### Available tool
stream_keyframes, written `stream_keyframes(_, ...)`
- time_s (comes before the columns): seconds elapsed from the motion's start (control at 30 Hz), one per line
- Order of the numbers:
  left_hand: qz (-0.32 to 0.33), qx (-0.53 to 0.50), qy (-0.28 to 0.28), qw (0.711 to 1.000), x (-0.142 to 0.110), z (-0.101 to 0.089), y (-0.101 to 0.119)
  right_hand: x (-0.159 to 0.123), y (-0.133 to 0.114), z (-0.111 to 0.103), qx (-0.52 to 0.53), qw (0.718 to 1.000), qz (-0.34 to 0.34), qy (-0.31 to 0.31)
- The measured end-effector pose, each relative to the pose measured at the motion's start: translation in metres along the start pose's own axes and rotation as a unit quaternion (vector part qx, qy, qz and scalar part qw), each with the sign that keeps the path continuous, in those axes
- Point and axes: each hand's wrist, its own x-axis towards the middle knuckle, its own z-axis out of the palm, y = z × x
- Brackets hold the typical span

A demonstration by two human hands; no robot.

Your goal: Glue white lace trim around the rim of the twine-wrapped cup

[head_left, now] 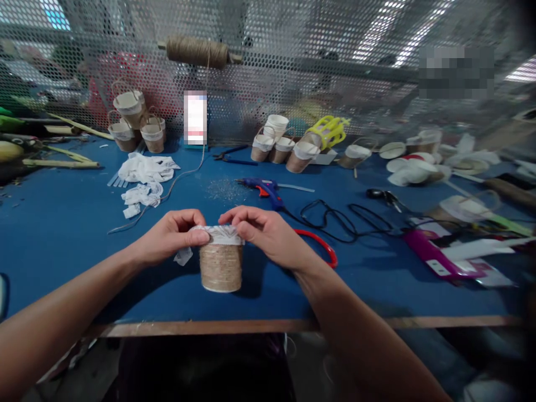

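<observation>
A small cup wrapped in brown twine [221,268] stands near the front of the blue table, with a white lace band [221,234] round its rim. My left hand [178,234] pinches the band at the cup's left side, thumb on the outside. At the right side my right hand [268,234] grips the rim, its thumb against the band and its fingers curled behind. A scrap of white fabric [183,256] lies just left of the cup. Beyond my hands rests a blue glue gun [263,188] with a clear glue stick in its back.
Several twine-wrapped cups [133,120] stand at the back left, more cups [302,155] at back centre. Lace pieces [144,170] lie left. A twine spool [196,51] hangs on the mesh. Pliers [234,156], a black cord [335,220], a red handle [322,245] and a purple box [439,257] are around.
</observation>
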Motion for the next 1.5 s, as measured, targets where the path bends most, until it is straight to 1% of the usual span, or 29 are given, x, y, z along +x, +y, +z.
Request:
stream_keyframes(0.07,0.008,-0.009,-0.009,1.000,0.000,-0.001,-0.001,0.001,0.002,0.000,0.031,1.000,-0.001,0.005)
stream_keyframes(0.13,0.008,-0.023,-0.017,1.000,0.000,-0.002,-0.003,0.001,0.003,-0.001,0.037,0.999,0.002,0.001)
stream_keyframes(0.27,-0.005,-0.062,-0.014,0.998,-0.001,-0.003,-0.005,0.001,0.003,-0.002,0.054,0.999,0.000,0.003)
stream_keyframes(0.4,-0.002,-0.076,-0.018,0.997,-0.001,-0.003,-0.005,0.001,0.002,-0.002,0.044,0.999,0.006,0.008)
stream_keyframes(0.5,0.002,-0.084,-0.020,0.996,-0.001,-0.002,-0.005,0.000,0.001,-0.001,0.060,0.998,0.003,0.004)
stream_keyframes(0.6,0.003,-0.078,-0.026,0.997,-0.001,-0.002,-0.005,0.000,0.001,-0.002,0.026,1.000,0.008,0.002)
stream_keyframes(0.7,0.013,-0.046,-0.017,0.999,0.000,-0.002,-0.002,-0.002,-0.002,-0.003,0.010,0.999,-0.014,0.027)
stream_keyframes(0.77,0.024,0.003,-0.008,1.000,0.000,0.001,0.002,-0.003,-0.005,-0.002,-0.014,0.999,-0.040,0.033)
stream_keyframes(0.9,0.027,0.126,0.014,0.992,-0.001,0.008,0.008,-0.004,-0.009,0.005,-0.115,0.990,-0.084,0.010)
stream_keyframes(1.0,0.041,0.190,0.038,0.980,-0.002,0.011,0.010,-0.005,-0.008,0.009,-0.139,0.986,-0.087,-0.016)
stream_keyframes(1.07,0.050,0.200,0.038,0.978,-0.003,0.011,0.012,-0.005,-0.007,0.009,-0.127,0.988,-0.083,-0.028)
stream_keyframes(1.13,0.050,0.178,0.021,0.983,-0.005,0.010,0.015,-0.005,-0.006,0.006,-0.110,0.991,-0.075,-0.028)
stream_keyframes(1.23,0.032,0.127,-0.009,0.991,-0.006,0.006,0.020,-0.005,-0.004,0.002,-0.066,0.995,-0.065,-0.023)
stream_keyframes(1.3,0.018,0.109,-0.022,0.994,-0.006,0.005,0.022,-0.005,-0.003,0.000,-0.031,0.997,-0.057,-0.031)
stream_keyframes(1.4,0.015,0.099,-0.030,0.994,-0.005,0.003,0.021,-0.005,-0.002,-0.002,0.006,0.998,-0.045,-0.043)
stream_keyframes(1.5,0.019,0.105,-0.038,0.994,-0.005,0.004,0.021,-0.004,-0.002,-0.002,0.014,0.998,-0.040,-0.055)
